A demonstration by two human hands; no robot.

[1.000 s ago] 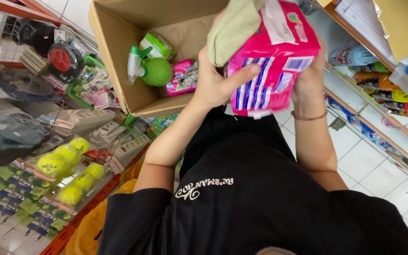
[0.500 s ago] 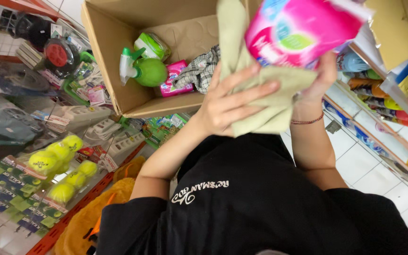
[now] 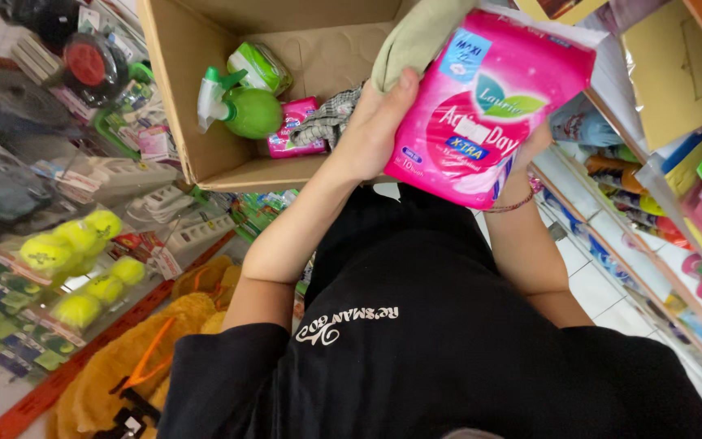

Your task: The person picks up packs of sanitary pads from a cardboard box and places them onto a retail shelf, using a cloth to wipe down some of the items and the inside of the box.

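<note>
Both my hands hold a bright pink soft pack (image 3: 485, 106) up in front of me, its printed face toward the camera. My left hand (image 3: 371, 126) grips the pack's left edge with the thumb along it, and an olive-green cloth (image 3: 420, 32) sticks up from behind that hand. My right hand (image 3: 535, 143) is mostly hidden behind the pack's right side; only its edge shows, along with a wrist wearing a thin bracelet. Just beyond the pack is an open cardboard box (image 3: 172, 97).
Inside the box lie a green spray bottle (image 3: 241, 107), a green packet (image 3: 260, 67), a small pink packet (image 3: 292, 128) and a checked cloth (image 3: 328, 118). Tennis balls (image 3: 75, 244) and hanging goods fill the left rack. Shelves of coloured paper and packets (image 3: 676, 162) line the right.
The pink pack has turned so that its printed front faces me, and it sits lower. The green cloth no longer drapes over my left hand; it now sits behind and above it.
</note>
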